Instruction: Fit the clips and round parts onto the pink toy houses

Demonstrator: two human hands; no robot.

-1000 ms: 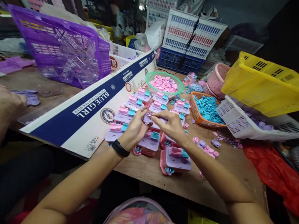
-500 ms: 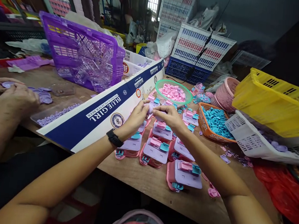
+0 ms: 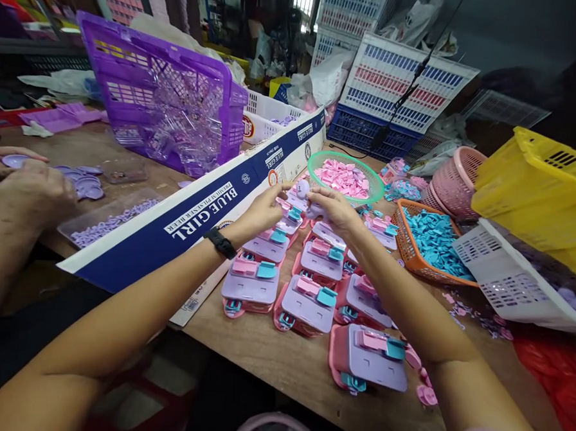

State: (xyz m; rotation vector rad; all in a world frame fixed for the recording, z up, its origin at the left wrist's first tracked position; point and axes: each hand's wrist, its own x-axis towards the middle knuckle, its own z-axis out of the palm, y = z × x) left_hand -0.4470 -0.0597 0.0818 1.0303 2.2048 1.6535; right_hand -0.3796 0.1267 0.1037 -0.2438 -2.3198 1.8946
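My right hand (image 3: 334, 208) is closed on a small round lilac plastic piece (image 3: 302, 189), held up above the work table. A second lilac part shows beneath its fingers, partly hidden. Just left of the round piece, my left hand (image 3: 268, 209) has its fingers curled together; what they pinch, if anything, is hidden. Below both hands stand rows of pink toy cases with lilac tops, among them a front case (image 3: 377, 365) and a middle case (image 3: 307, 306). Each top carries pink and turquoise parts.
A printed cardboard strip (image 3: 141, 259) divides the table. Beyond it, a co-worker's hands (image 3: 28, 189) hold a lilac piece. A green basket (image 3: 381, 189) contains pink parts; an orange basket (image 3: 401, 263) contains turquoise ones. A purple basket (image 3: 221, 109) leans behind the strip.
My hands have drawn slightly apart, and the round lilac piece between them now shows its face by my right fingers. The whole view has shifted a little.
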